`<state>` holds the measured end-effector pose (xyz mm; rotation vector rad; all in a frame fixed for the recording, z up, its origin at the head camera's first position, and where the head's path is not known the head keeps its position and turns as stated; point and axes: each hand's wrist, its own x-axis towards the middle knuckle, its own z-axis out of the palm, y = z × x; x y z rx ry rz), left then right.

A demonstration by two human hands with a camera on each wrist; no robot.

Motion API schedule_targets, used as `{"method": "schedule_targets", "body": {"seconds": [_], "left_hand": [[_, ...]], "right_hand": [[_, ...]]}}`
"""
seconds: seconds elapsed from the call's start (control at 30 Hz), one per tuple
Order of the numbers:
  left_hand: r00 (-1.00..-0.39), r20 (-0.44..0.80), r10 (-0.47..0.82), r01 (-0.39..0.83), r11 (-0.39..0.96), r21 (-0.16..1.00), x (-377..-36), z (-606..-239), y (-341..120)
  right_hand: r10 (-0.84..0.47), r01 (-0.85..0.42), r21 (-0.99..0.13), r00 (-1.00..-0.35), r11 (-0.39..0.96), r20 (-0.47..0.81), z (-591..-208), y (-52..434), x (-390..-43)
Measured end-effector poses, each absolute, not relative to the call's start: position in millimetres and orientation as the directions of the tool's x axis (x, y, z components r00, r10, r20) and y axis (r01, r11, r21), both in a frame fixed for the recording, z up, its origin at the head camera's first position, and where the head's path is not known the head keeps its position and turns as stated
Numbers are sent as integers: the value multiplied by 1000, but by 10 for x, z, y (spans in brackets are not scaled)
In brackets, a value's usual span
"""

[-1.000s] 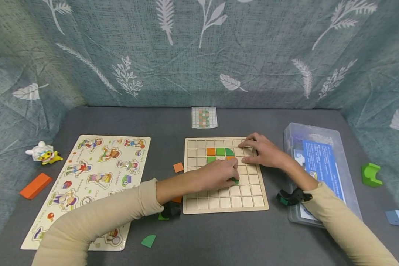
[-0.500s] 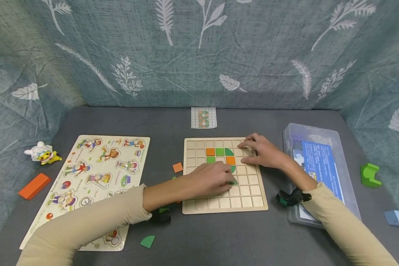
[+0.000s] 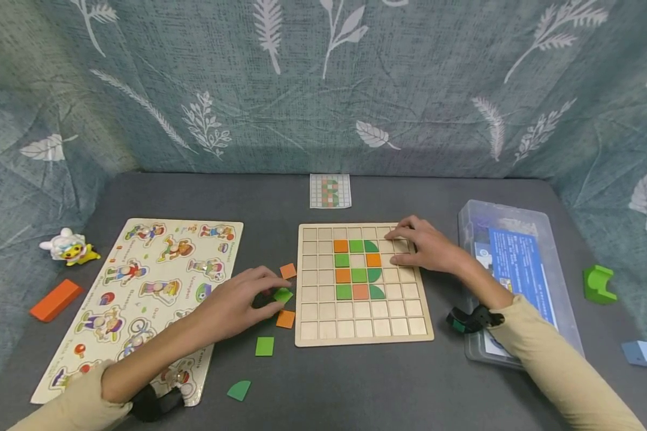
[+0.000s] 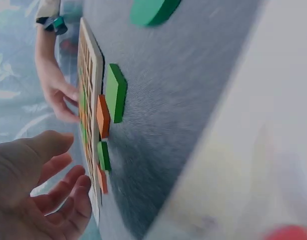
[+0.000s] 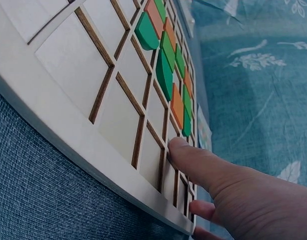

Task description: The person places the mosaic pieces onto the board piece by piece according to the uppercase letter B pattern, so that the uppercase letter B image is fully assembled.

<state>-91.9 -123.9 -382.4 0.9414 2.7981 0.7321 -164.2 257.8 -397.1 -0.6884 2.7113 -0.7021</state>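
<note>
reaching off the board's left edge, the left hand (image 3: 236, 306) is now laid over a green tile (image 3: 283, 295) on the mat, its fingertips touching the tile; whether the tile is pinched cannot be told. a second ago that hand was spread over the middle of the board (image 3: 307, 335); with it drawn away, four filled rows of orange and green tiles are uncovered, so the last piece seems to have been set and another is being sought. an orange tile (image 3: 285, 319) is seen just below the green one, another orange tile (image 3: 288, 270) above, a green square (image 3: 265, 346) nearer. the right hand (image 3: 428, 246) has stayed flat on the board's upper right, fingers straight, steadying it. a pattern card (image 3: 330, 191) lies beyond.
</note>
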Motion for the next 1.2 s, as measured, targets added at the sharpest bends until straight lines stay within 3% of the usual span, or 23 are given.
{"method": "schedule_targets", "body": {"seconds": [0.27,0.57,0.87,1.2], "left_hand": [[-823,31,567,504,704,500,-756,-3861,-1451],[-758,29,652,538,600,593,-749,-3941,-1390],[-704,9,710,628,617,474,-745,-3945,-1317],[-696,25,717,649,615,448,-742,-3953,-1318]], "right_hand": [[-505,-381,-513,-854,769,-122,-3979,2580,-1634],[-509,-390,-511,-854,766,-111,-3988,2565,-1628],[-504,-382,-512,-855,769,-119,-3986,2569,-1631],[-500,-378,-516,-858,768,-116,-3978,2570,-1625]]}}
